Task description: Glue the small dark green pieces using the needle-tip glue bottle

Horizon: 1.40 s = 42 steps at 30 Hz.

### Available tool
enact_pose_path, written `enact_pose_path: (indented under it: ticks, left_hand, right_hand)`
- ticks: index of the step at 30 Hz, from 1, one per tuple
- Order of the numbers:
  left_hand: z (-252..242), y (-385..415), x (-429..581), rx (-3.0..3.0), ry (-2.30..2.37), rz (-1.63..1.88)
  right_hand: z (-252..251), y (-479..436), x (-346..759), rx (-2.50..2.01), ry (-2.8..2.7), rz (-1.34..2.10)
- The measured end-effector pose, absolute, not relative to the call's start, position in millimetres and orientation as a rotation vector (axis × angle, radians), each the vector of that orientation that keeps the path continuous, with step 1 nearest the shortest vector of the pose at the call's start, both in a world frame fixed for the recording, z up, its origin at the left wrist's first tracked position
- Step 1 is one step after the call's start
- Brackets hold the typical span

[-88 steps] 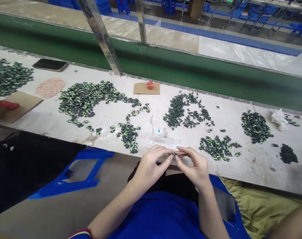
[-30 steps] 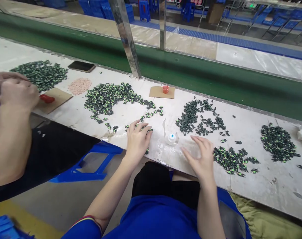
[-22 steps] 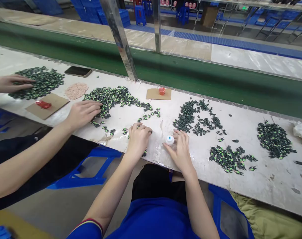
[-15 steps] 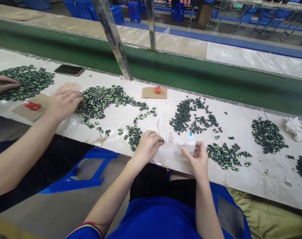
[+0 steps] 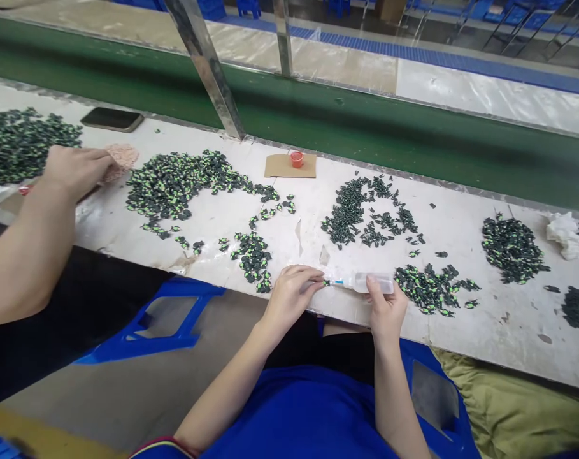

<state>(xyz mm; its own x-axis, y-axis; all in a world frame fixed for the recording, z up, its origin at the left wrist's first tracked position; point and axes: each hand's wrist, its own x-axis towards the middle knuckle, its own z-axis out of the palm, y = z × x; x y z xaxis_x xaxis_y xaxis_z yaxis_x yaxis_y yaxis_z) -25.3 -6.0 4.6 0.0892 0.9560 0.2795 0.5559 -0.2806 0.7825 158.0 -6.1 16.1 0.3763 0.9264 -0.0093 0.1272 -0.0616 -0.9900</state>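
Observation:
In my right hand (image 5: 386, 307) is a translucent squeeze bottle (image 5: 365, 283), tipped on its side with its blue nozzle toward my left hand. My left hand (image 5: 293, 290) pinches a small dark green-and-black piece (image 5: 326, 282) at its fingertips, and the nozzle tip is at or very near it. Left of that hand lies a small heap of black-and-green pieces (image 5: 253, 258). Beside my right hand is another heap of black-and-green pieces (image 5: 432, 288). Farther back lies a pile of small plain dark pieces (image 5: 349, 210).
A red cup (image 5: 296, 159) stands on a cardboard piece (image 5: 274, 167). A co-worker's hand (image 5: 76, 169) reaches to a pile of pale pink bits (image 5: 124, 156) at the left. A phone (image 5: 111, 119), a metal post (image 5: 207, 70) and crumpled tissue (image 5: 565, 234) are along the table's back.
The bottle has gone from upright to lying sideways, its nozzle now at the piece in my left hand. The co-worker's hand has moved from the black-and-green pile to the pink bits.

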Motion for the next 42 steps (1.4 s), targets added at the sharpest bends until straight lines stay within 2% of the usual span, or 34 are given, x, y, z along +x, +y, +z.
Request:
enact_pose_path:
  ticks: [42]
  left_hand:
    - [6.8,-7.1,-23.4,1.878,1.503,1.132]
  right_hand:
    - [16.0,-6.3,154.1,-1.545,-1.041,0.867]
